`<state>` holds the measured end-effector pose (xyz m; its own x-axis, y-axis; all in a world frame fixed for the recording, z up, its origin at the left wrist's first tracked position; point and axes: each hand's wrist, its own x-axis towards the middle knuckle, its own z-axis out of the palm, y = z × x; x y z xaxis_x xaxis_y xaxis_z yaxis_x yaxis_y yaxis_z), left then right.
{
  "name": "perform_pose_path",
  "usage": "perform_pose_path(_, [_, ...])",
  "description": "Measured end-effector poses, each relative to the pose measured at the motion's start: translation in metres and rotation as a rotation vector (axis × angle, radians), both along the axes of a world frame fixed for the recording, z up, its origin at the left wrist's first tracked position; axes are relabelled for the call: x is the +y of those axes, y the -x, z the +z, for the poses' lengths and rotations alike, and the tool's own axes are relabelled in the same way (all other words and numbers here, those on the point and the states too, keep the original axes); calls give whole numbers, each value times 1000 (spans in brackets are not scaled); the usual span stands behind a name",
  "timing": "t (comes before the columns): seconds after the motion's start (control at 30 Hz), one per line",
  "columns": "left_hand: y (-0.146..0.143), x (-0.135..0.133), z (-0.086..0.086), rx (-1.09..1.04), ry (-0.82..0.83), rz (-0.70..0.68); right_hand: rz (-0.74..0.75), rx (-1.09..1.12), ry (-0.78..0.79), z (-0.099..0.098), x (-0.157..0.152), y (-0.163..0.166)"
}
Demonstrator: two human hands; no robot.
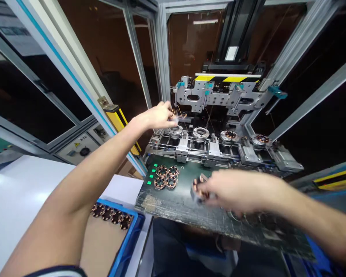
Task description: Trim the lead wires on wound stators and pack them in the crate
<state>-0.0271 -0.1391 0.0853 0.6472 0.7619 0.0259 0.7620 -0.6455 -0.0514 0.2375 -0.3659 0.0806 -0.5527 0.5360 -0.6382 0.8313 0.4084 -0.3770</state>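
Note:
My left hand (163, 114) is closed on a copper-wound motor stator, mostly hidden by the fingers, with loose wire ends trailing to the right. It hovers just above the leftmost ring-shaped holder (175, 132) of the machine. Over the dark green work surface (184, 194), my right hand (219, 188), smeared by motion, grips another wound stator (198, 187). Several stators (166, 177) stand grouped on the surface to its left. The second ring holder (200, 134) has nothing in it, while the two right ones hold wound stators (230, 135).
A blue tray (132, 231) with a row of stators (111, 215) on cardboard sits at lower left on a white table (25, 188). Metal frame posts and a yellow-black light barrier (118, 125) flank the opening. A striped machine head (219, 90) hangs behind the holders.

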Motion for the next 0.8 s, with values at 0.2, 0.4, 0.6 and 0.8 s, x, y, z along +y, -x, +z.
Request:
perform_pose_path(0.2, [72,-186,-96,77,599,-49,119,279,118,-102,-99,14])
perform_pose_path(0.4, [71,-255,-200,167,483,281,5,85,-187,-154,-68,88])
perform_pose_path(0.6, [58,-257,-215,64,315,440,-197,27,-329,-178,-40,125])
perform_pose_path(0.8, [59,-276,-179,73,270,440,-249,103,-372,-151,-61,57])
